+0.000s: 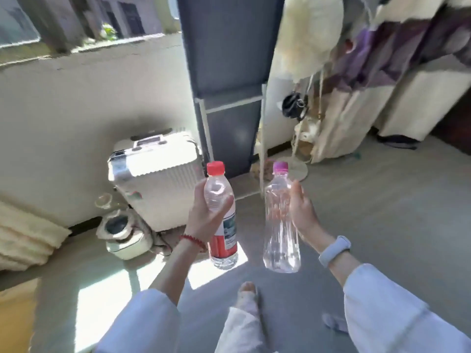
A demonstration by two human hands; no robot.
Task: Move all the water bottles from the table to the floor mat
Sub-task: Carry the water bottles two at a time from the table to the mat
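Open floor (382, 212) ahead (suitcase (158, 179), rice cooker (125, 235) crowding left)

Red-capped bottle (221, 217) in my left hand (204, 220): clear glossy plastic, paper-like label. Pink-capped bottle (280, 220): same clear ribbed plastic. Suitcase (155, 184), centre left: ridged glossy shell.

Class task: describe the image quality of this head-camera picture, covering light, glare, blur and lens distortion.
Head view: hard sunlight throws bright patches on the floor and blows out the white suitcase top; the hanging clothes at upper right are smeared by blur; the wide-angle lens bends the window ledge; the red-capped bottle and pink-capped bottle are fairly sharp.
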